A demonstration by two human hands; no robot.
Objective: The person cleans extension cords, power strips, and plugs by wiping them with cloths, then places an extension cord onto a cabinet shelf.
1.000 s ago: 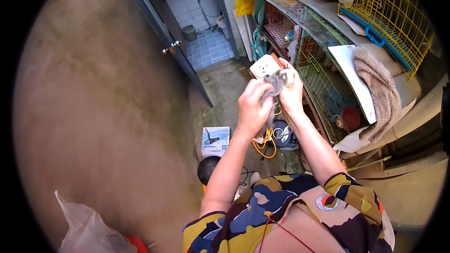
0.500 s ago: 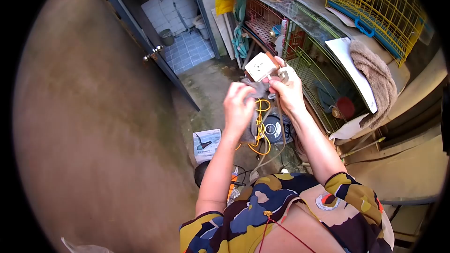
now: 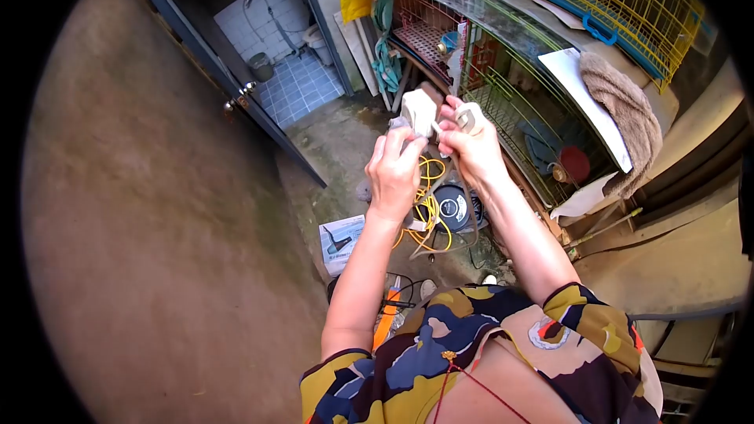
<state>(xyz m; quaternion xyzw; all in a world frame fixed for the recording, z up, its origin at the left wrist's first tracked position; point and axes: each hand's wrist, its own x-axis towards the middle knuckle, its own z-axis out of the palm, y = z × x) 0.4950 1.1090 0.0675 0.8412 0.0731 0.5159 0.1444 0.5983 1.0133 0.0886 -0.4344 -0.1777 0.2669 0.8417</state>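
In front of me is a white socket block, turned edge-on between my two hands. My left hand is closed at its near left side, with a bit of grey cloth bunched at the fingers against the block. A pale plug rests in the closed fingers of my right hand. Its thumb and forefinger pinch the short white cord end beside the block. A greyish cable hangs from the right hand toward the floor. How firmly each hand grips the block is partly hidden.
Below lie a coiled yellow cord, a round black device and a printed box. Wire cages line the right, with a brown towel on top. A dark open door stands at left.
The socket block has turned from showing its slotted face to edge-on. My left hand and the grey cloth have moved up against it. The view has shifted slightly.
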